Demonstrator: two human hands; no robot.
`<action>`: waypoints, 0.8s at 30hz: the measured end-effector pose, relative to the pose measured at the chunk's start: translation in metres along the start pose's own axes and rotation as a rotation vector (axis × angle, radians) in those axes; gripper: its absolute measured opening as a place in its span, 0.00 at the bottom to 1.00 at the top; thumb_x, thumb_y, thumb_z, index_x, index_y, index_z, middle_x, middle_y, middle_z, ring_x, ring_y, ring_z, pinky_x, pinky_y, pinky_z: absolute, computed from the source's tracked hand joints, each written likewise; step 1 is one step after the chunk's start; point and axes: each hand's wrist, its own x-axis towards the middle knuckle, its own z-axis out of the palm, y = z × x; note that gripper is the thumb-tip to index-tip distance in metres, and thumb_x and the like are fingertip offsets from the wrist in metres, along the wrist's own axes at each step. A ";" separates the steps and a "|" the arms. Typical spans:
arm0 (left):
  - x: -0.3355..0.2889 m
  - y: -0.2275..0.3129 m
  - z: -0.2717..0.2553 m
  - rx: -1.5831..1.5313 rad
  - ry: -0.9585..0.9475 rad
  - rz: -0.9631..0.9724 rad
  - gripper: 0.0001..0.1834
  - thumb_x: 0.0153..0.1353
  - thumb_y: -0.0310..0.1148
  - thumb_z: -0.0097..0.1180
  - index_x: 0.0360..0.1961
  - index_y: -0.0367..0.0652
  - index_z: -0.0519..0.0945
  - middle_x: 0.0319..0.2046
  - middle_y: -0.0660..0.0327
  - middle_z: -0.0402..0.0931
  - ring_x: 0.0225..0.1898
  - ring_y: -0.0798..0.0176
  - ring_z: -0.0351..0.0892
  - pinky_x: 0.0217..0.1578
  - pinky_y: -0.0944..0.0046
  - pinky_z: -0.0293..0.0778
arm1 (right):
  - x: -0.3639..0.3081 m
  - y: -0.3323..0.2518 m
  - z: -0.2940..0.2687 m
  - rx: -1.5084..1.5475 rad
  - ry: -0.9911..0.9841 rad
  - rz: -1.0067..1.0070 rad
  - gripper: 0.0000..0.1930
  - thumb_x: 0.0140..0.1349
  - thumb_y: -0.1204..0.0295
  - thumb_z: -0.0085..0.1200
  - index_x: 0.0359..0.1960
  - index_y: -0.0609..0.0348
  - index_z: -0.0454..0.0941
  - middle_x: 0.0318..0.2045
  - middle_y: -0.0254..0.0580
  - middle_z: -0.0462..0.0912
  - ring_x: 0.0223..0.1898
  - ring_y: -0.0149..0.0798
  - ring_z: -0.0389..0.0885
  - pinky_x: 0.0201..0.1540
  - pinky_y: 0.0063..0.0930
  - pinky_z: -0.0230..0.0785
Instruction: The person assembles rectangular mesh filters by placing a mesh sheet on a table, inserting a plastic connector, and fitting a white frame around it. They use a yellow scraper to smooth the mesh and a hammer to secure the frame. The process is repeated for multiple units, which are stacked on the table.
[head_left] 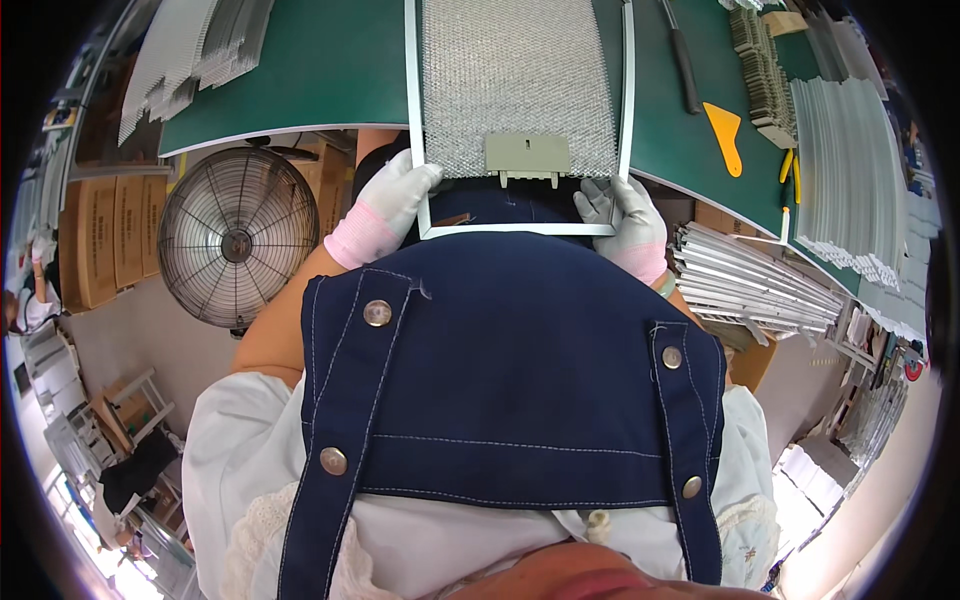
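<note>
A thin white rectangular frame (520,231) reaches from the green table out over my lap, its near bar close to my apron. Inside it lies a panel of silvery mesh (520,85), which ends short of that near bar. On the mesh's near edge sits a grey-green plastic clip piece (527,154) with small prongs pointing toward me. My left hand (398,192), in a white glove with a pink cuff, is closed around the frame's left side near the corner. At the right corner my gloved right hand (630,215) grips the other side, fingers partly beneath it.
On the green table (330,65) lie a yellow scraper (722,138), a black-handled tool (684,70) and yellow-handled pliers (790,180). Stacked mesh sheets (195,60) stand at the far left, white strips (845,170) at the right. A floor fan (238,237) stands left, beside cardboard boxes (115,240).
</note>
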 end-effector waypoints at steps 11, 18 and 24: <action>0.000 0.013 -0.010 0.018 -0.045 -0.058 0.22 0.67 0.30 0.41 0.60 0.30 0.65 0.58 0.52 0.70 0.57 0.58 0.72 0.63 0.56 0.65 | 0.000 -0.014 -0.005 -0.516 -0.035 -0.026 0.18 0.66 0.68 0.54 0.50 0.71 0.71 0.40 0.46 0.80 0.40 0.35 0.81 0.44 0.28 0.78; -0.005 0.016 -0.016 -0.131 -0.116 -0.078 0.23 0.67 0.30 0.41 0.62 0.32 0.65 0.57 0.53 0.70 0.57 0.58 0.72 0.63 0.56 0.66 | -0.002 -0.024 0.001 -0.537 -0.109 0.074 0.18 0.66 0.67 0.54 0.50 0.69 0.73 0.39 0.43 0.81 0.40 0.33 0.81 0.44 0.27 0.76; 0.001 0.015 -0.028 -0.033 -0.208 -0.073 0.23 0.66 0.32 0.45 0.60 0.33 0.67 0.54 0.55 0.73 0.55 0.60 0.74 0.62 0.58 0.66 | 0.007 -0.023 -0.002 -0.614 -0.176 0.127 0.17 0.66 0.65 0.55 0.47 0.67 0.74 0.37 0.42 0.81 0.39 0.33 0.80 0.44 0.26 0.74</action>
